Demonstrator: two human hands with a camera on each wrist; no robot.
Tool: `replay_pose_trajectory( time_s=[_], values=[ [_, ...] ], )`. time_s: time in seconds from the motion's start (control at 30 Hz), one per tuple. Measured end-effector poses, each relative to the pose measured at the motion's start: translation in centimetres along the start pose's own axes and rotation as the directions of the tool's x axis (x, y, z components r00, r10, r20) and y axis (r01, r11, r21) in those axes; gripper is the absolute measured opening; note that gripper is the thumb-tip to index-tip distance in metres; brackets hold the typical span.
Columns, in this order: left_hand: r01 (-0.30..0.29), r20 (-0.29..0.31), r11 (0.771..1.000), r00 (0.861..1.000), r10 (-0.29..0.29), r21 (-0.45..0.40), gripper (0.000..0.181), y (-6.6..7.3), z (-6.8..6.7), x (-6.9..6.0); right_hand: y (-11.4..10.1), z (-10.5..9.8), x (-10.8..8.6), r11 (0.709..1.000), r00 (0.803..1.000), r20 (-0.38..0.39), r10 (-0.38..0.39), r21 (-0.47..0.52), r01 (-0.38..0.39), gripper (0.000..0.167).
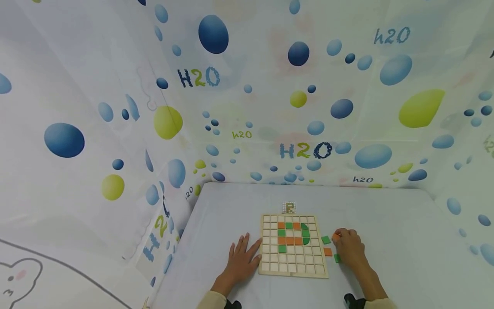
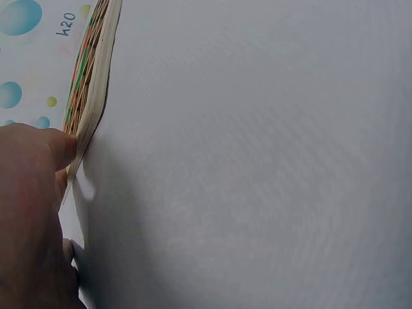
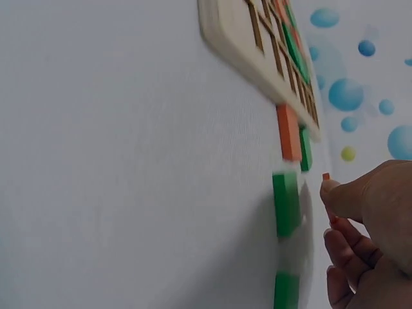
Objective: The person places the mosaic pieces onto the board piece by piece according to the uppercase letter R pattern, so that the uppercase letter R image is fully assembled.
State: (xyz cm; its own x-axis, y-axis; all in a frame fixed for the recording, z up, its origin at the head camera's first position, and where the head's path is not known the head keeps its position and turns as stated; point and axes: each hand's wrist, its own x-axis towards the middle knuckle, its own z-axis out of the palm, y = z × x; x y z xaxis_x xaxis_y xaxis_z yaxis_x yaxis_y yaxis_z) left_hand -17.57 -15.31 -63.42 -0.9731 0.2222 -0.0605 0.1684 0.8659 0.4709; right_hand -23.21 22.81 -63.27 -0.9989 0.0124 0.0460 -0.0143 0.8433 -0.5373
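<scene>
A wooden grid board (image 1: pixel 275 273) lies on the table, with orange and green tiles set in its cells in a P-like outline. My left hand (image 1: pixel 242 259) rests at the board's left edge, fingers spread and mostly straight; in the left wrist view, the thumb (image 2: pixel 61 148) touches the board's side. Right of the board, my right hand (image 1: pixel 350 249) pinches an orange tile (image 1: pixel 336 236) between thumb and fingertips. In the right wrist view, that orange tile (image 3: pixel 326 177) is mostly covered by the fingers. Beside this hand lie a green tile (image 1: pixel 326 240) and an orange tile (image 1: pixel 327 252).
Another green tile (image 1: pixel 337 258) lies by the right wrist, and one more green tile (image 3: pixel 286 291) shows low in the right wrist view. A small pattern card (image 1: pixel 289 207) sits behind the board. White cloth (image 1: pixel 224 206) covers the table; printed sheets (image 1: pixel 262 116) surround it.
</scene>
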Motion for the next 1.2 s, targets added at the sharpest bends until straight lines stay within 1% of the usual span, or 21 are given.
replay_pose_trajectory(
  time_s=[0.13,0.27,0.47,0.6,0.7,0.8,0.93,1.07,1.13,1.2],
  values=[
    [-0.002,0.001,1.0,1.0,0.002,-0.009,0.055,0.1,0.0,0.0,-2.1,0.7,-0.6,0.998,0.998,-0.004,-0.058,-0.012,0.058,0.024],
    [0.008,0.008,1.0,1.0,-0.008,-0.01,0.055,0.0,0.0,0.1,-4.0,1.7,-1.4,0.992,0.993,0.0,-0.121,0.027,0.121,0.021],
    [0.009,0.01,1.0,1.0,-0.009,-0.007,0.055,-0.2,0.1,0.1,-6.2,3.3,-2.5,0.982,0.986,0.004,-0.169,0.08,0.168,0.02],
    [0.009,0.006,1.0,1.0,-0.009,-0.006,0.054,-0.1,0.1,0.1,-7.5,4.2,-2.9,0.969,0.975,-0.009,-0.223,0.112,0.222,0.021],
    [0.012,0.002,1.0,1.0,-0.012,-0.009,0.054,-0.1,0.1,0.1,-8.4,4.8,-3.0,0.961,0.969,0.004,-0.248,0.13,0.245,0.023],
    [0.014,-0.001,1.0,1.0,-0.014,-0.012,0.054,-0.1,0.2,0.1,-9.1,5.4,-3.1,0.961,0.969,0.032,-0.247,0.14,0.24,0.022],
    [0.014,-0.004,1.0,1.0,-0.014,-0.01,0.054,-0.1,0.3,0.2,-9.6,6.0,-3.1,0.953,0.958,0.04,-0.282,0.125,0.276,0.012],
    [0.016,0.001,1.0,1.0,-0.016,-0.012,0.055,-0.1,0.3,0.1,-9.7,6.3,-3.1,0.942,0.945,0.035,-0.325,0.099,0.32,0.014],
    [0.015,0.003,1.0,1.0,-0.015,-0.011,0.055,-0.1,0.2,0.1,-9.7,6.3,-3.0,0.94,0.942,0.031,-0.334,0.091,0.33,0.015],
    [0.012,0.003,1.0,1.0,-0.012,-0.01,0.055,-0.1,0.1,0.1,-9.7,6.2,-3.0,0.941,0.944,0.034,-0.329,0.091,0.325,0.014]
  ],
)
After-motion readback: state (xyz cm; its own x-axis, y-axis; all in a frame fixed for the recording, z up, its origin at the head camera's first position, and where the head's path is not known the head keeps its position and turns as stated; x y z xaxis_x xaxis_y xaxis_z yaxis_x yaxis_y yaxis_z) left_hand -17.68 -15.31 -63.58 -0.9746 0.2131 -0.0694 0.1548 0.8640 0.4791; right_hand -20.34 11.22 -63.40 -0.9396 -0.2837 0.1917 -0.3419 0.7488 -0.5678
